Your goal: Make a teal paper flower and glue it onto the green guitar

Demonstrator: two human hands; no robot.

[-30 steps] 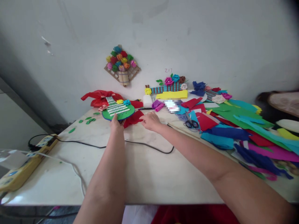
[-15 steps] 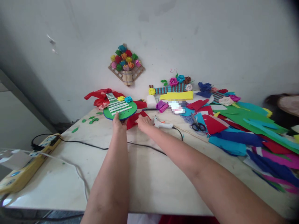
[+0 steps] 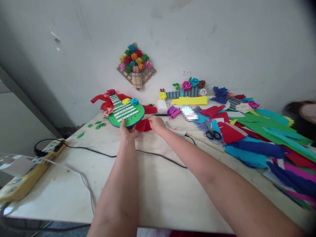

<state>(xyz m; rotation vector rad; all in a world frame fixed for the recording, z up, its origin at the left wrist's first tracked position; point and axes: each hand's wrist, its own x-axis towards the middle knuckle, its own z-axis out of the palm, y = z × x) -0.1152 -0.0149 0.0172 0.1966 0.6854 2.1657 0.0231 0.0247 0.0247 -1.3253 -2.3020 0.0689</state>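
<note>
My left hand (image 3: 127,129) grips the rounded lower end of a green guitar-shaped craft (image 3: 138,113), thumb on its front face. White strips run along the craft, with a yellow and a blue paper flower on it. My right hand (image 3: 157,125) is closed, its fingertips at the edge of a piece of red paper (image 3: 143,125) lying just right of the guitar. Part of that paper is hidden by the hand. A black pen (image 3: 161,115) lies just behind the right hand, and a white glue gun (image 3: 178,132) lies to its right, partly covered by the forearm.
Scissors (image 3: 213,134) and heaps of coloured paper (image 3: 247,144) cover the right side. A yellow power strip (image 3: 32,174) stands at the left, and a black cord (image 3: 91,150) crosses the table. Green paper leaves (image 3: 80,135) lie at the left, a flower craft (image 3: 182,93) at the back.
My right hand has shifted a little right and back along the red paper. The left hand still holds the guitar craft, almost unmoved. The whole view has shifted slightly.
</note>
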